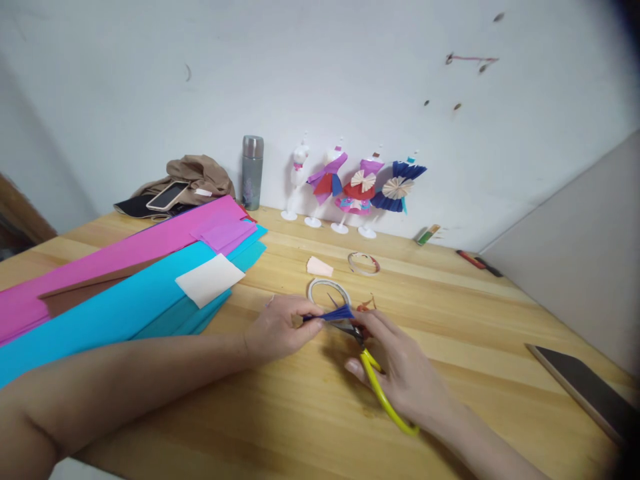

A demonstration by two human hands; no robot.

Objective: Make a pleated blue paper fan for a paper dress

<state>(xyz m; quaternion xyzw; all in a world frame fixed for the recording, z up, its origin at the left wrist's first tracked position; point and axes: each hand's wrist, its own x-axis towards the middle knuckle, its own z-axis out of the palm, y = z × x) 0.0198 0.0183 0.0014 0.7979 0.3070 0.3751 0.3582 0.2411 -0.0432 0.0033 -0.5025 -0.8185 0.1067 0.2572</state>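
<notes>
My left hand pinches one end of a small folded dark blue paper piece just above the wooden table. My right hand is closed around yellow-handled scissors, whose blades meet the blue paper at its right end. A roll of clear tape lies flat just behind the blue paper. A small pink paper scrap and a second tape ring lie farther back.
Long sheets of pink and cyan crepe paper with a white square cover the left. Paper-dressed figurines, a steel flask, a brown bag with a phone line the wall. A tablet lies at the right edge.
</notes>
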